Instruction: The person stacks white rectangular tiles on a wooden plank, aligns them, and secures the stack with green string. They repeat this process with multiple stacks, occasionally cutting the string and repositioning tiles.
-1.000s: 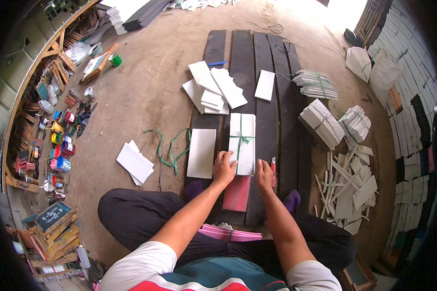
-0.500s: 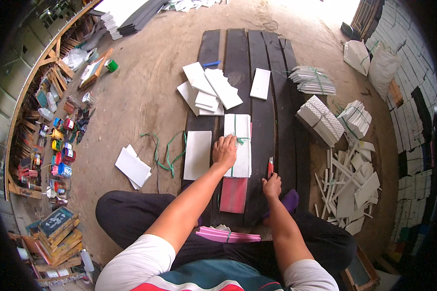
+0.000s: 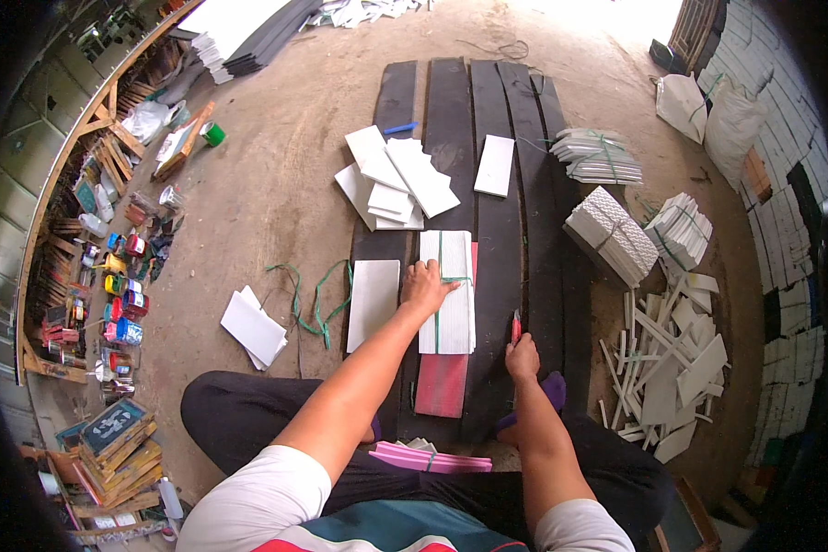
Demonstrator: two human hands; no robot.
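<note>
My left hand (image 3: 428,285) presses flat on a stack of white tiles (image 3: 449,293) tied with a green strap, lying on dark planks (image 3: 499,267) over a red tile (image 3: 443,382). My right hand (image 3: 523,359) rests on the planks to the right of the stack and grips a small red-handled tool (image 3: 516,327), its tip pointing away from me. A single white tile (image 3: 373,292) lies just left of the stack. Loose green straps (image 3: 315,296) curl on the ground further left.
More white tiles (image 3: 396,177) are heaped on the planks ahead, one lone tile (image 3: 495,166) beside them. Strapped bundles (image 3: 609,235) and broken strips (image 3: 667,368) lie right. Pink tiles (image 3: 431,457) rest by my legs. Paint tins (image 3: 120,285) and clutter line the left wall.
My left hand slid forward onto the strapped stack. My right hand left the stack, moved right and now holds the red-handled tool on the planks.
</note>
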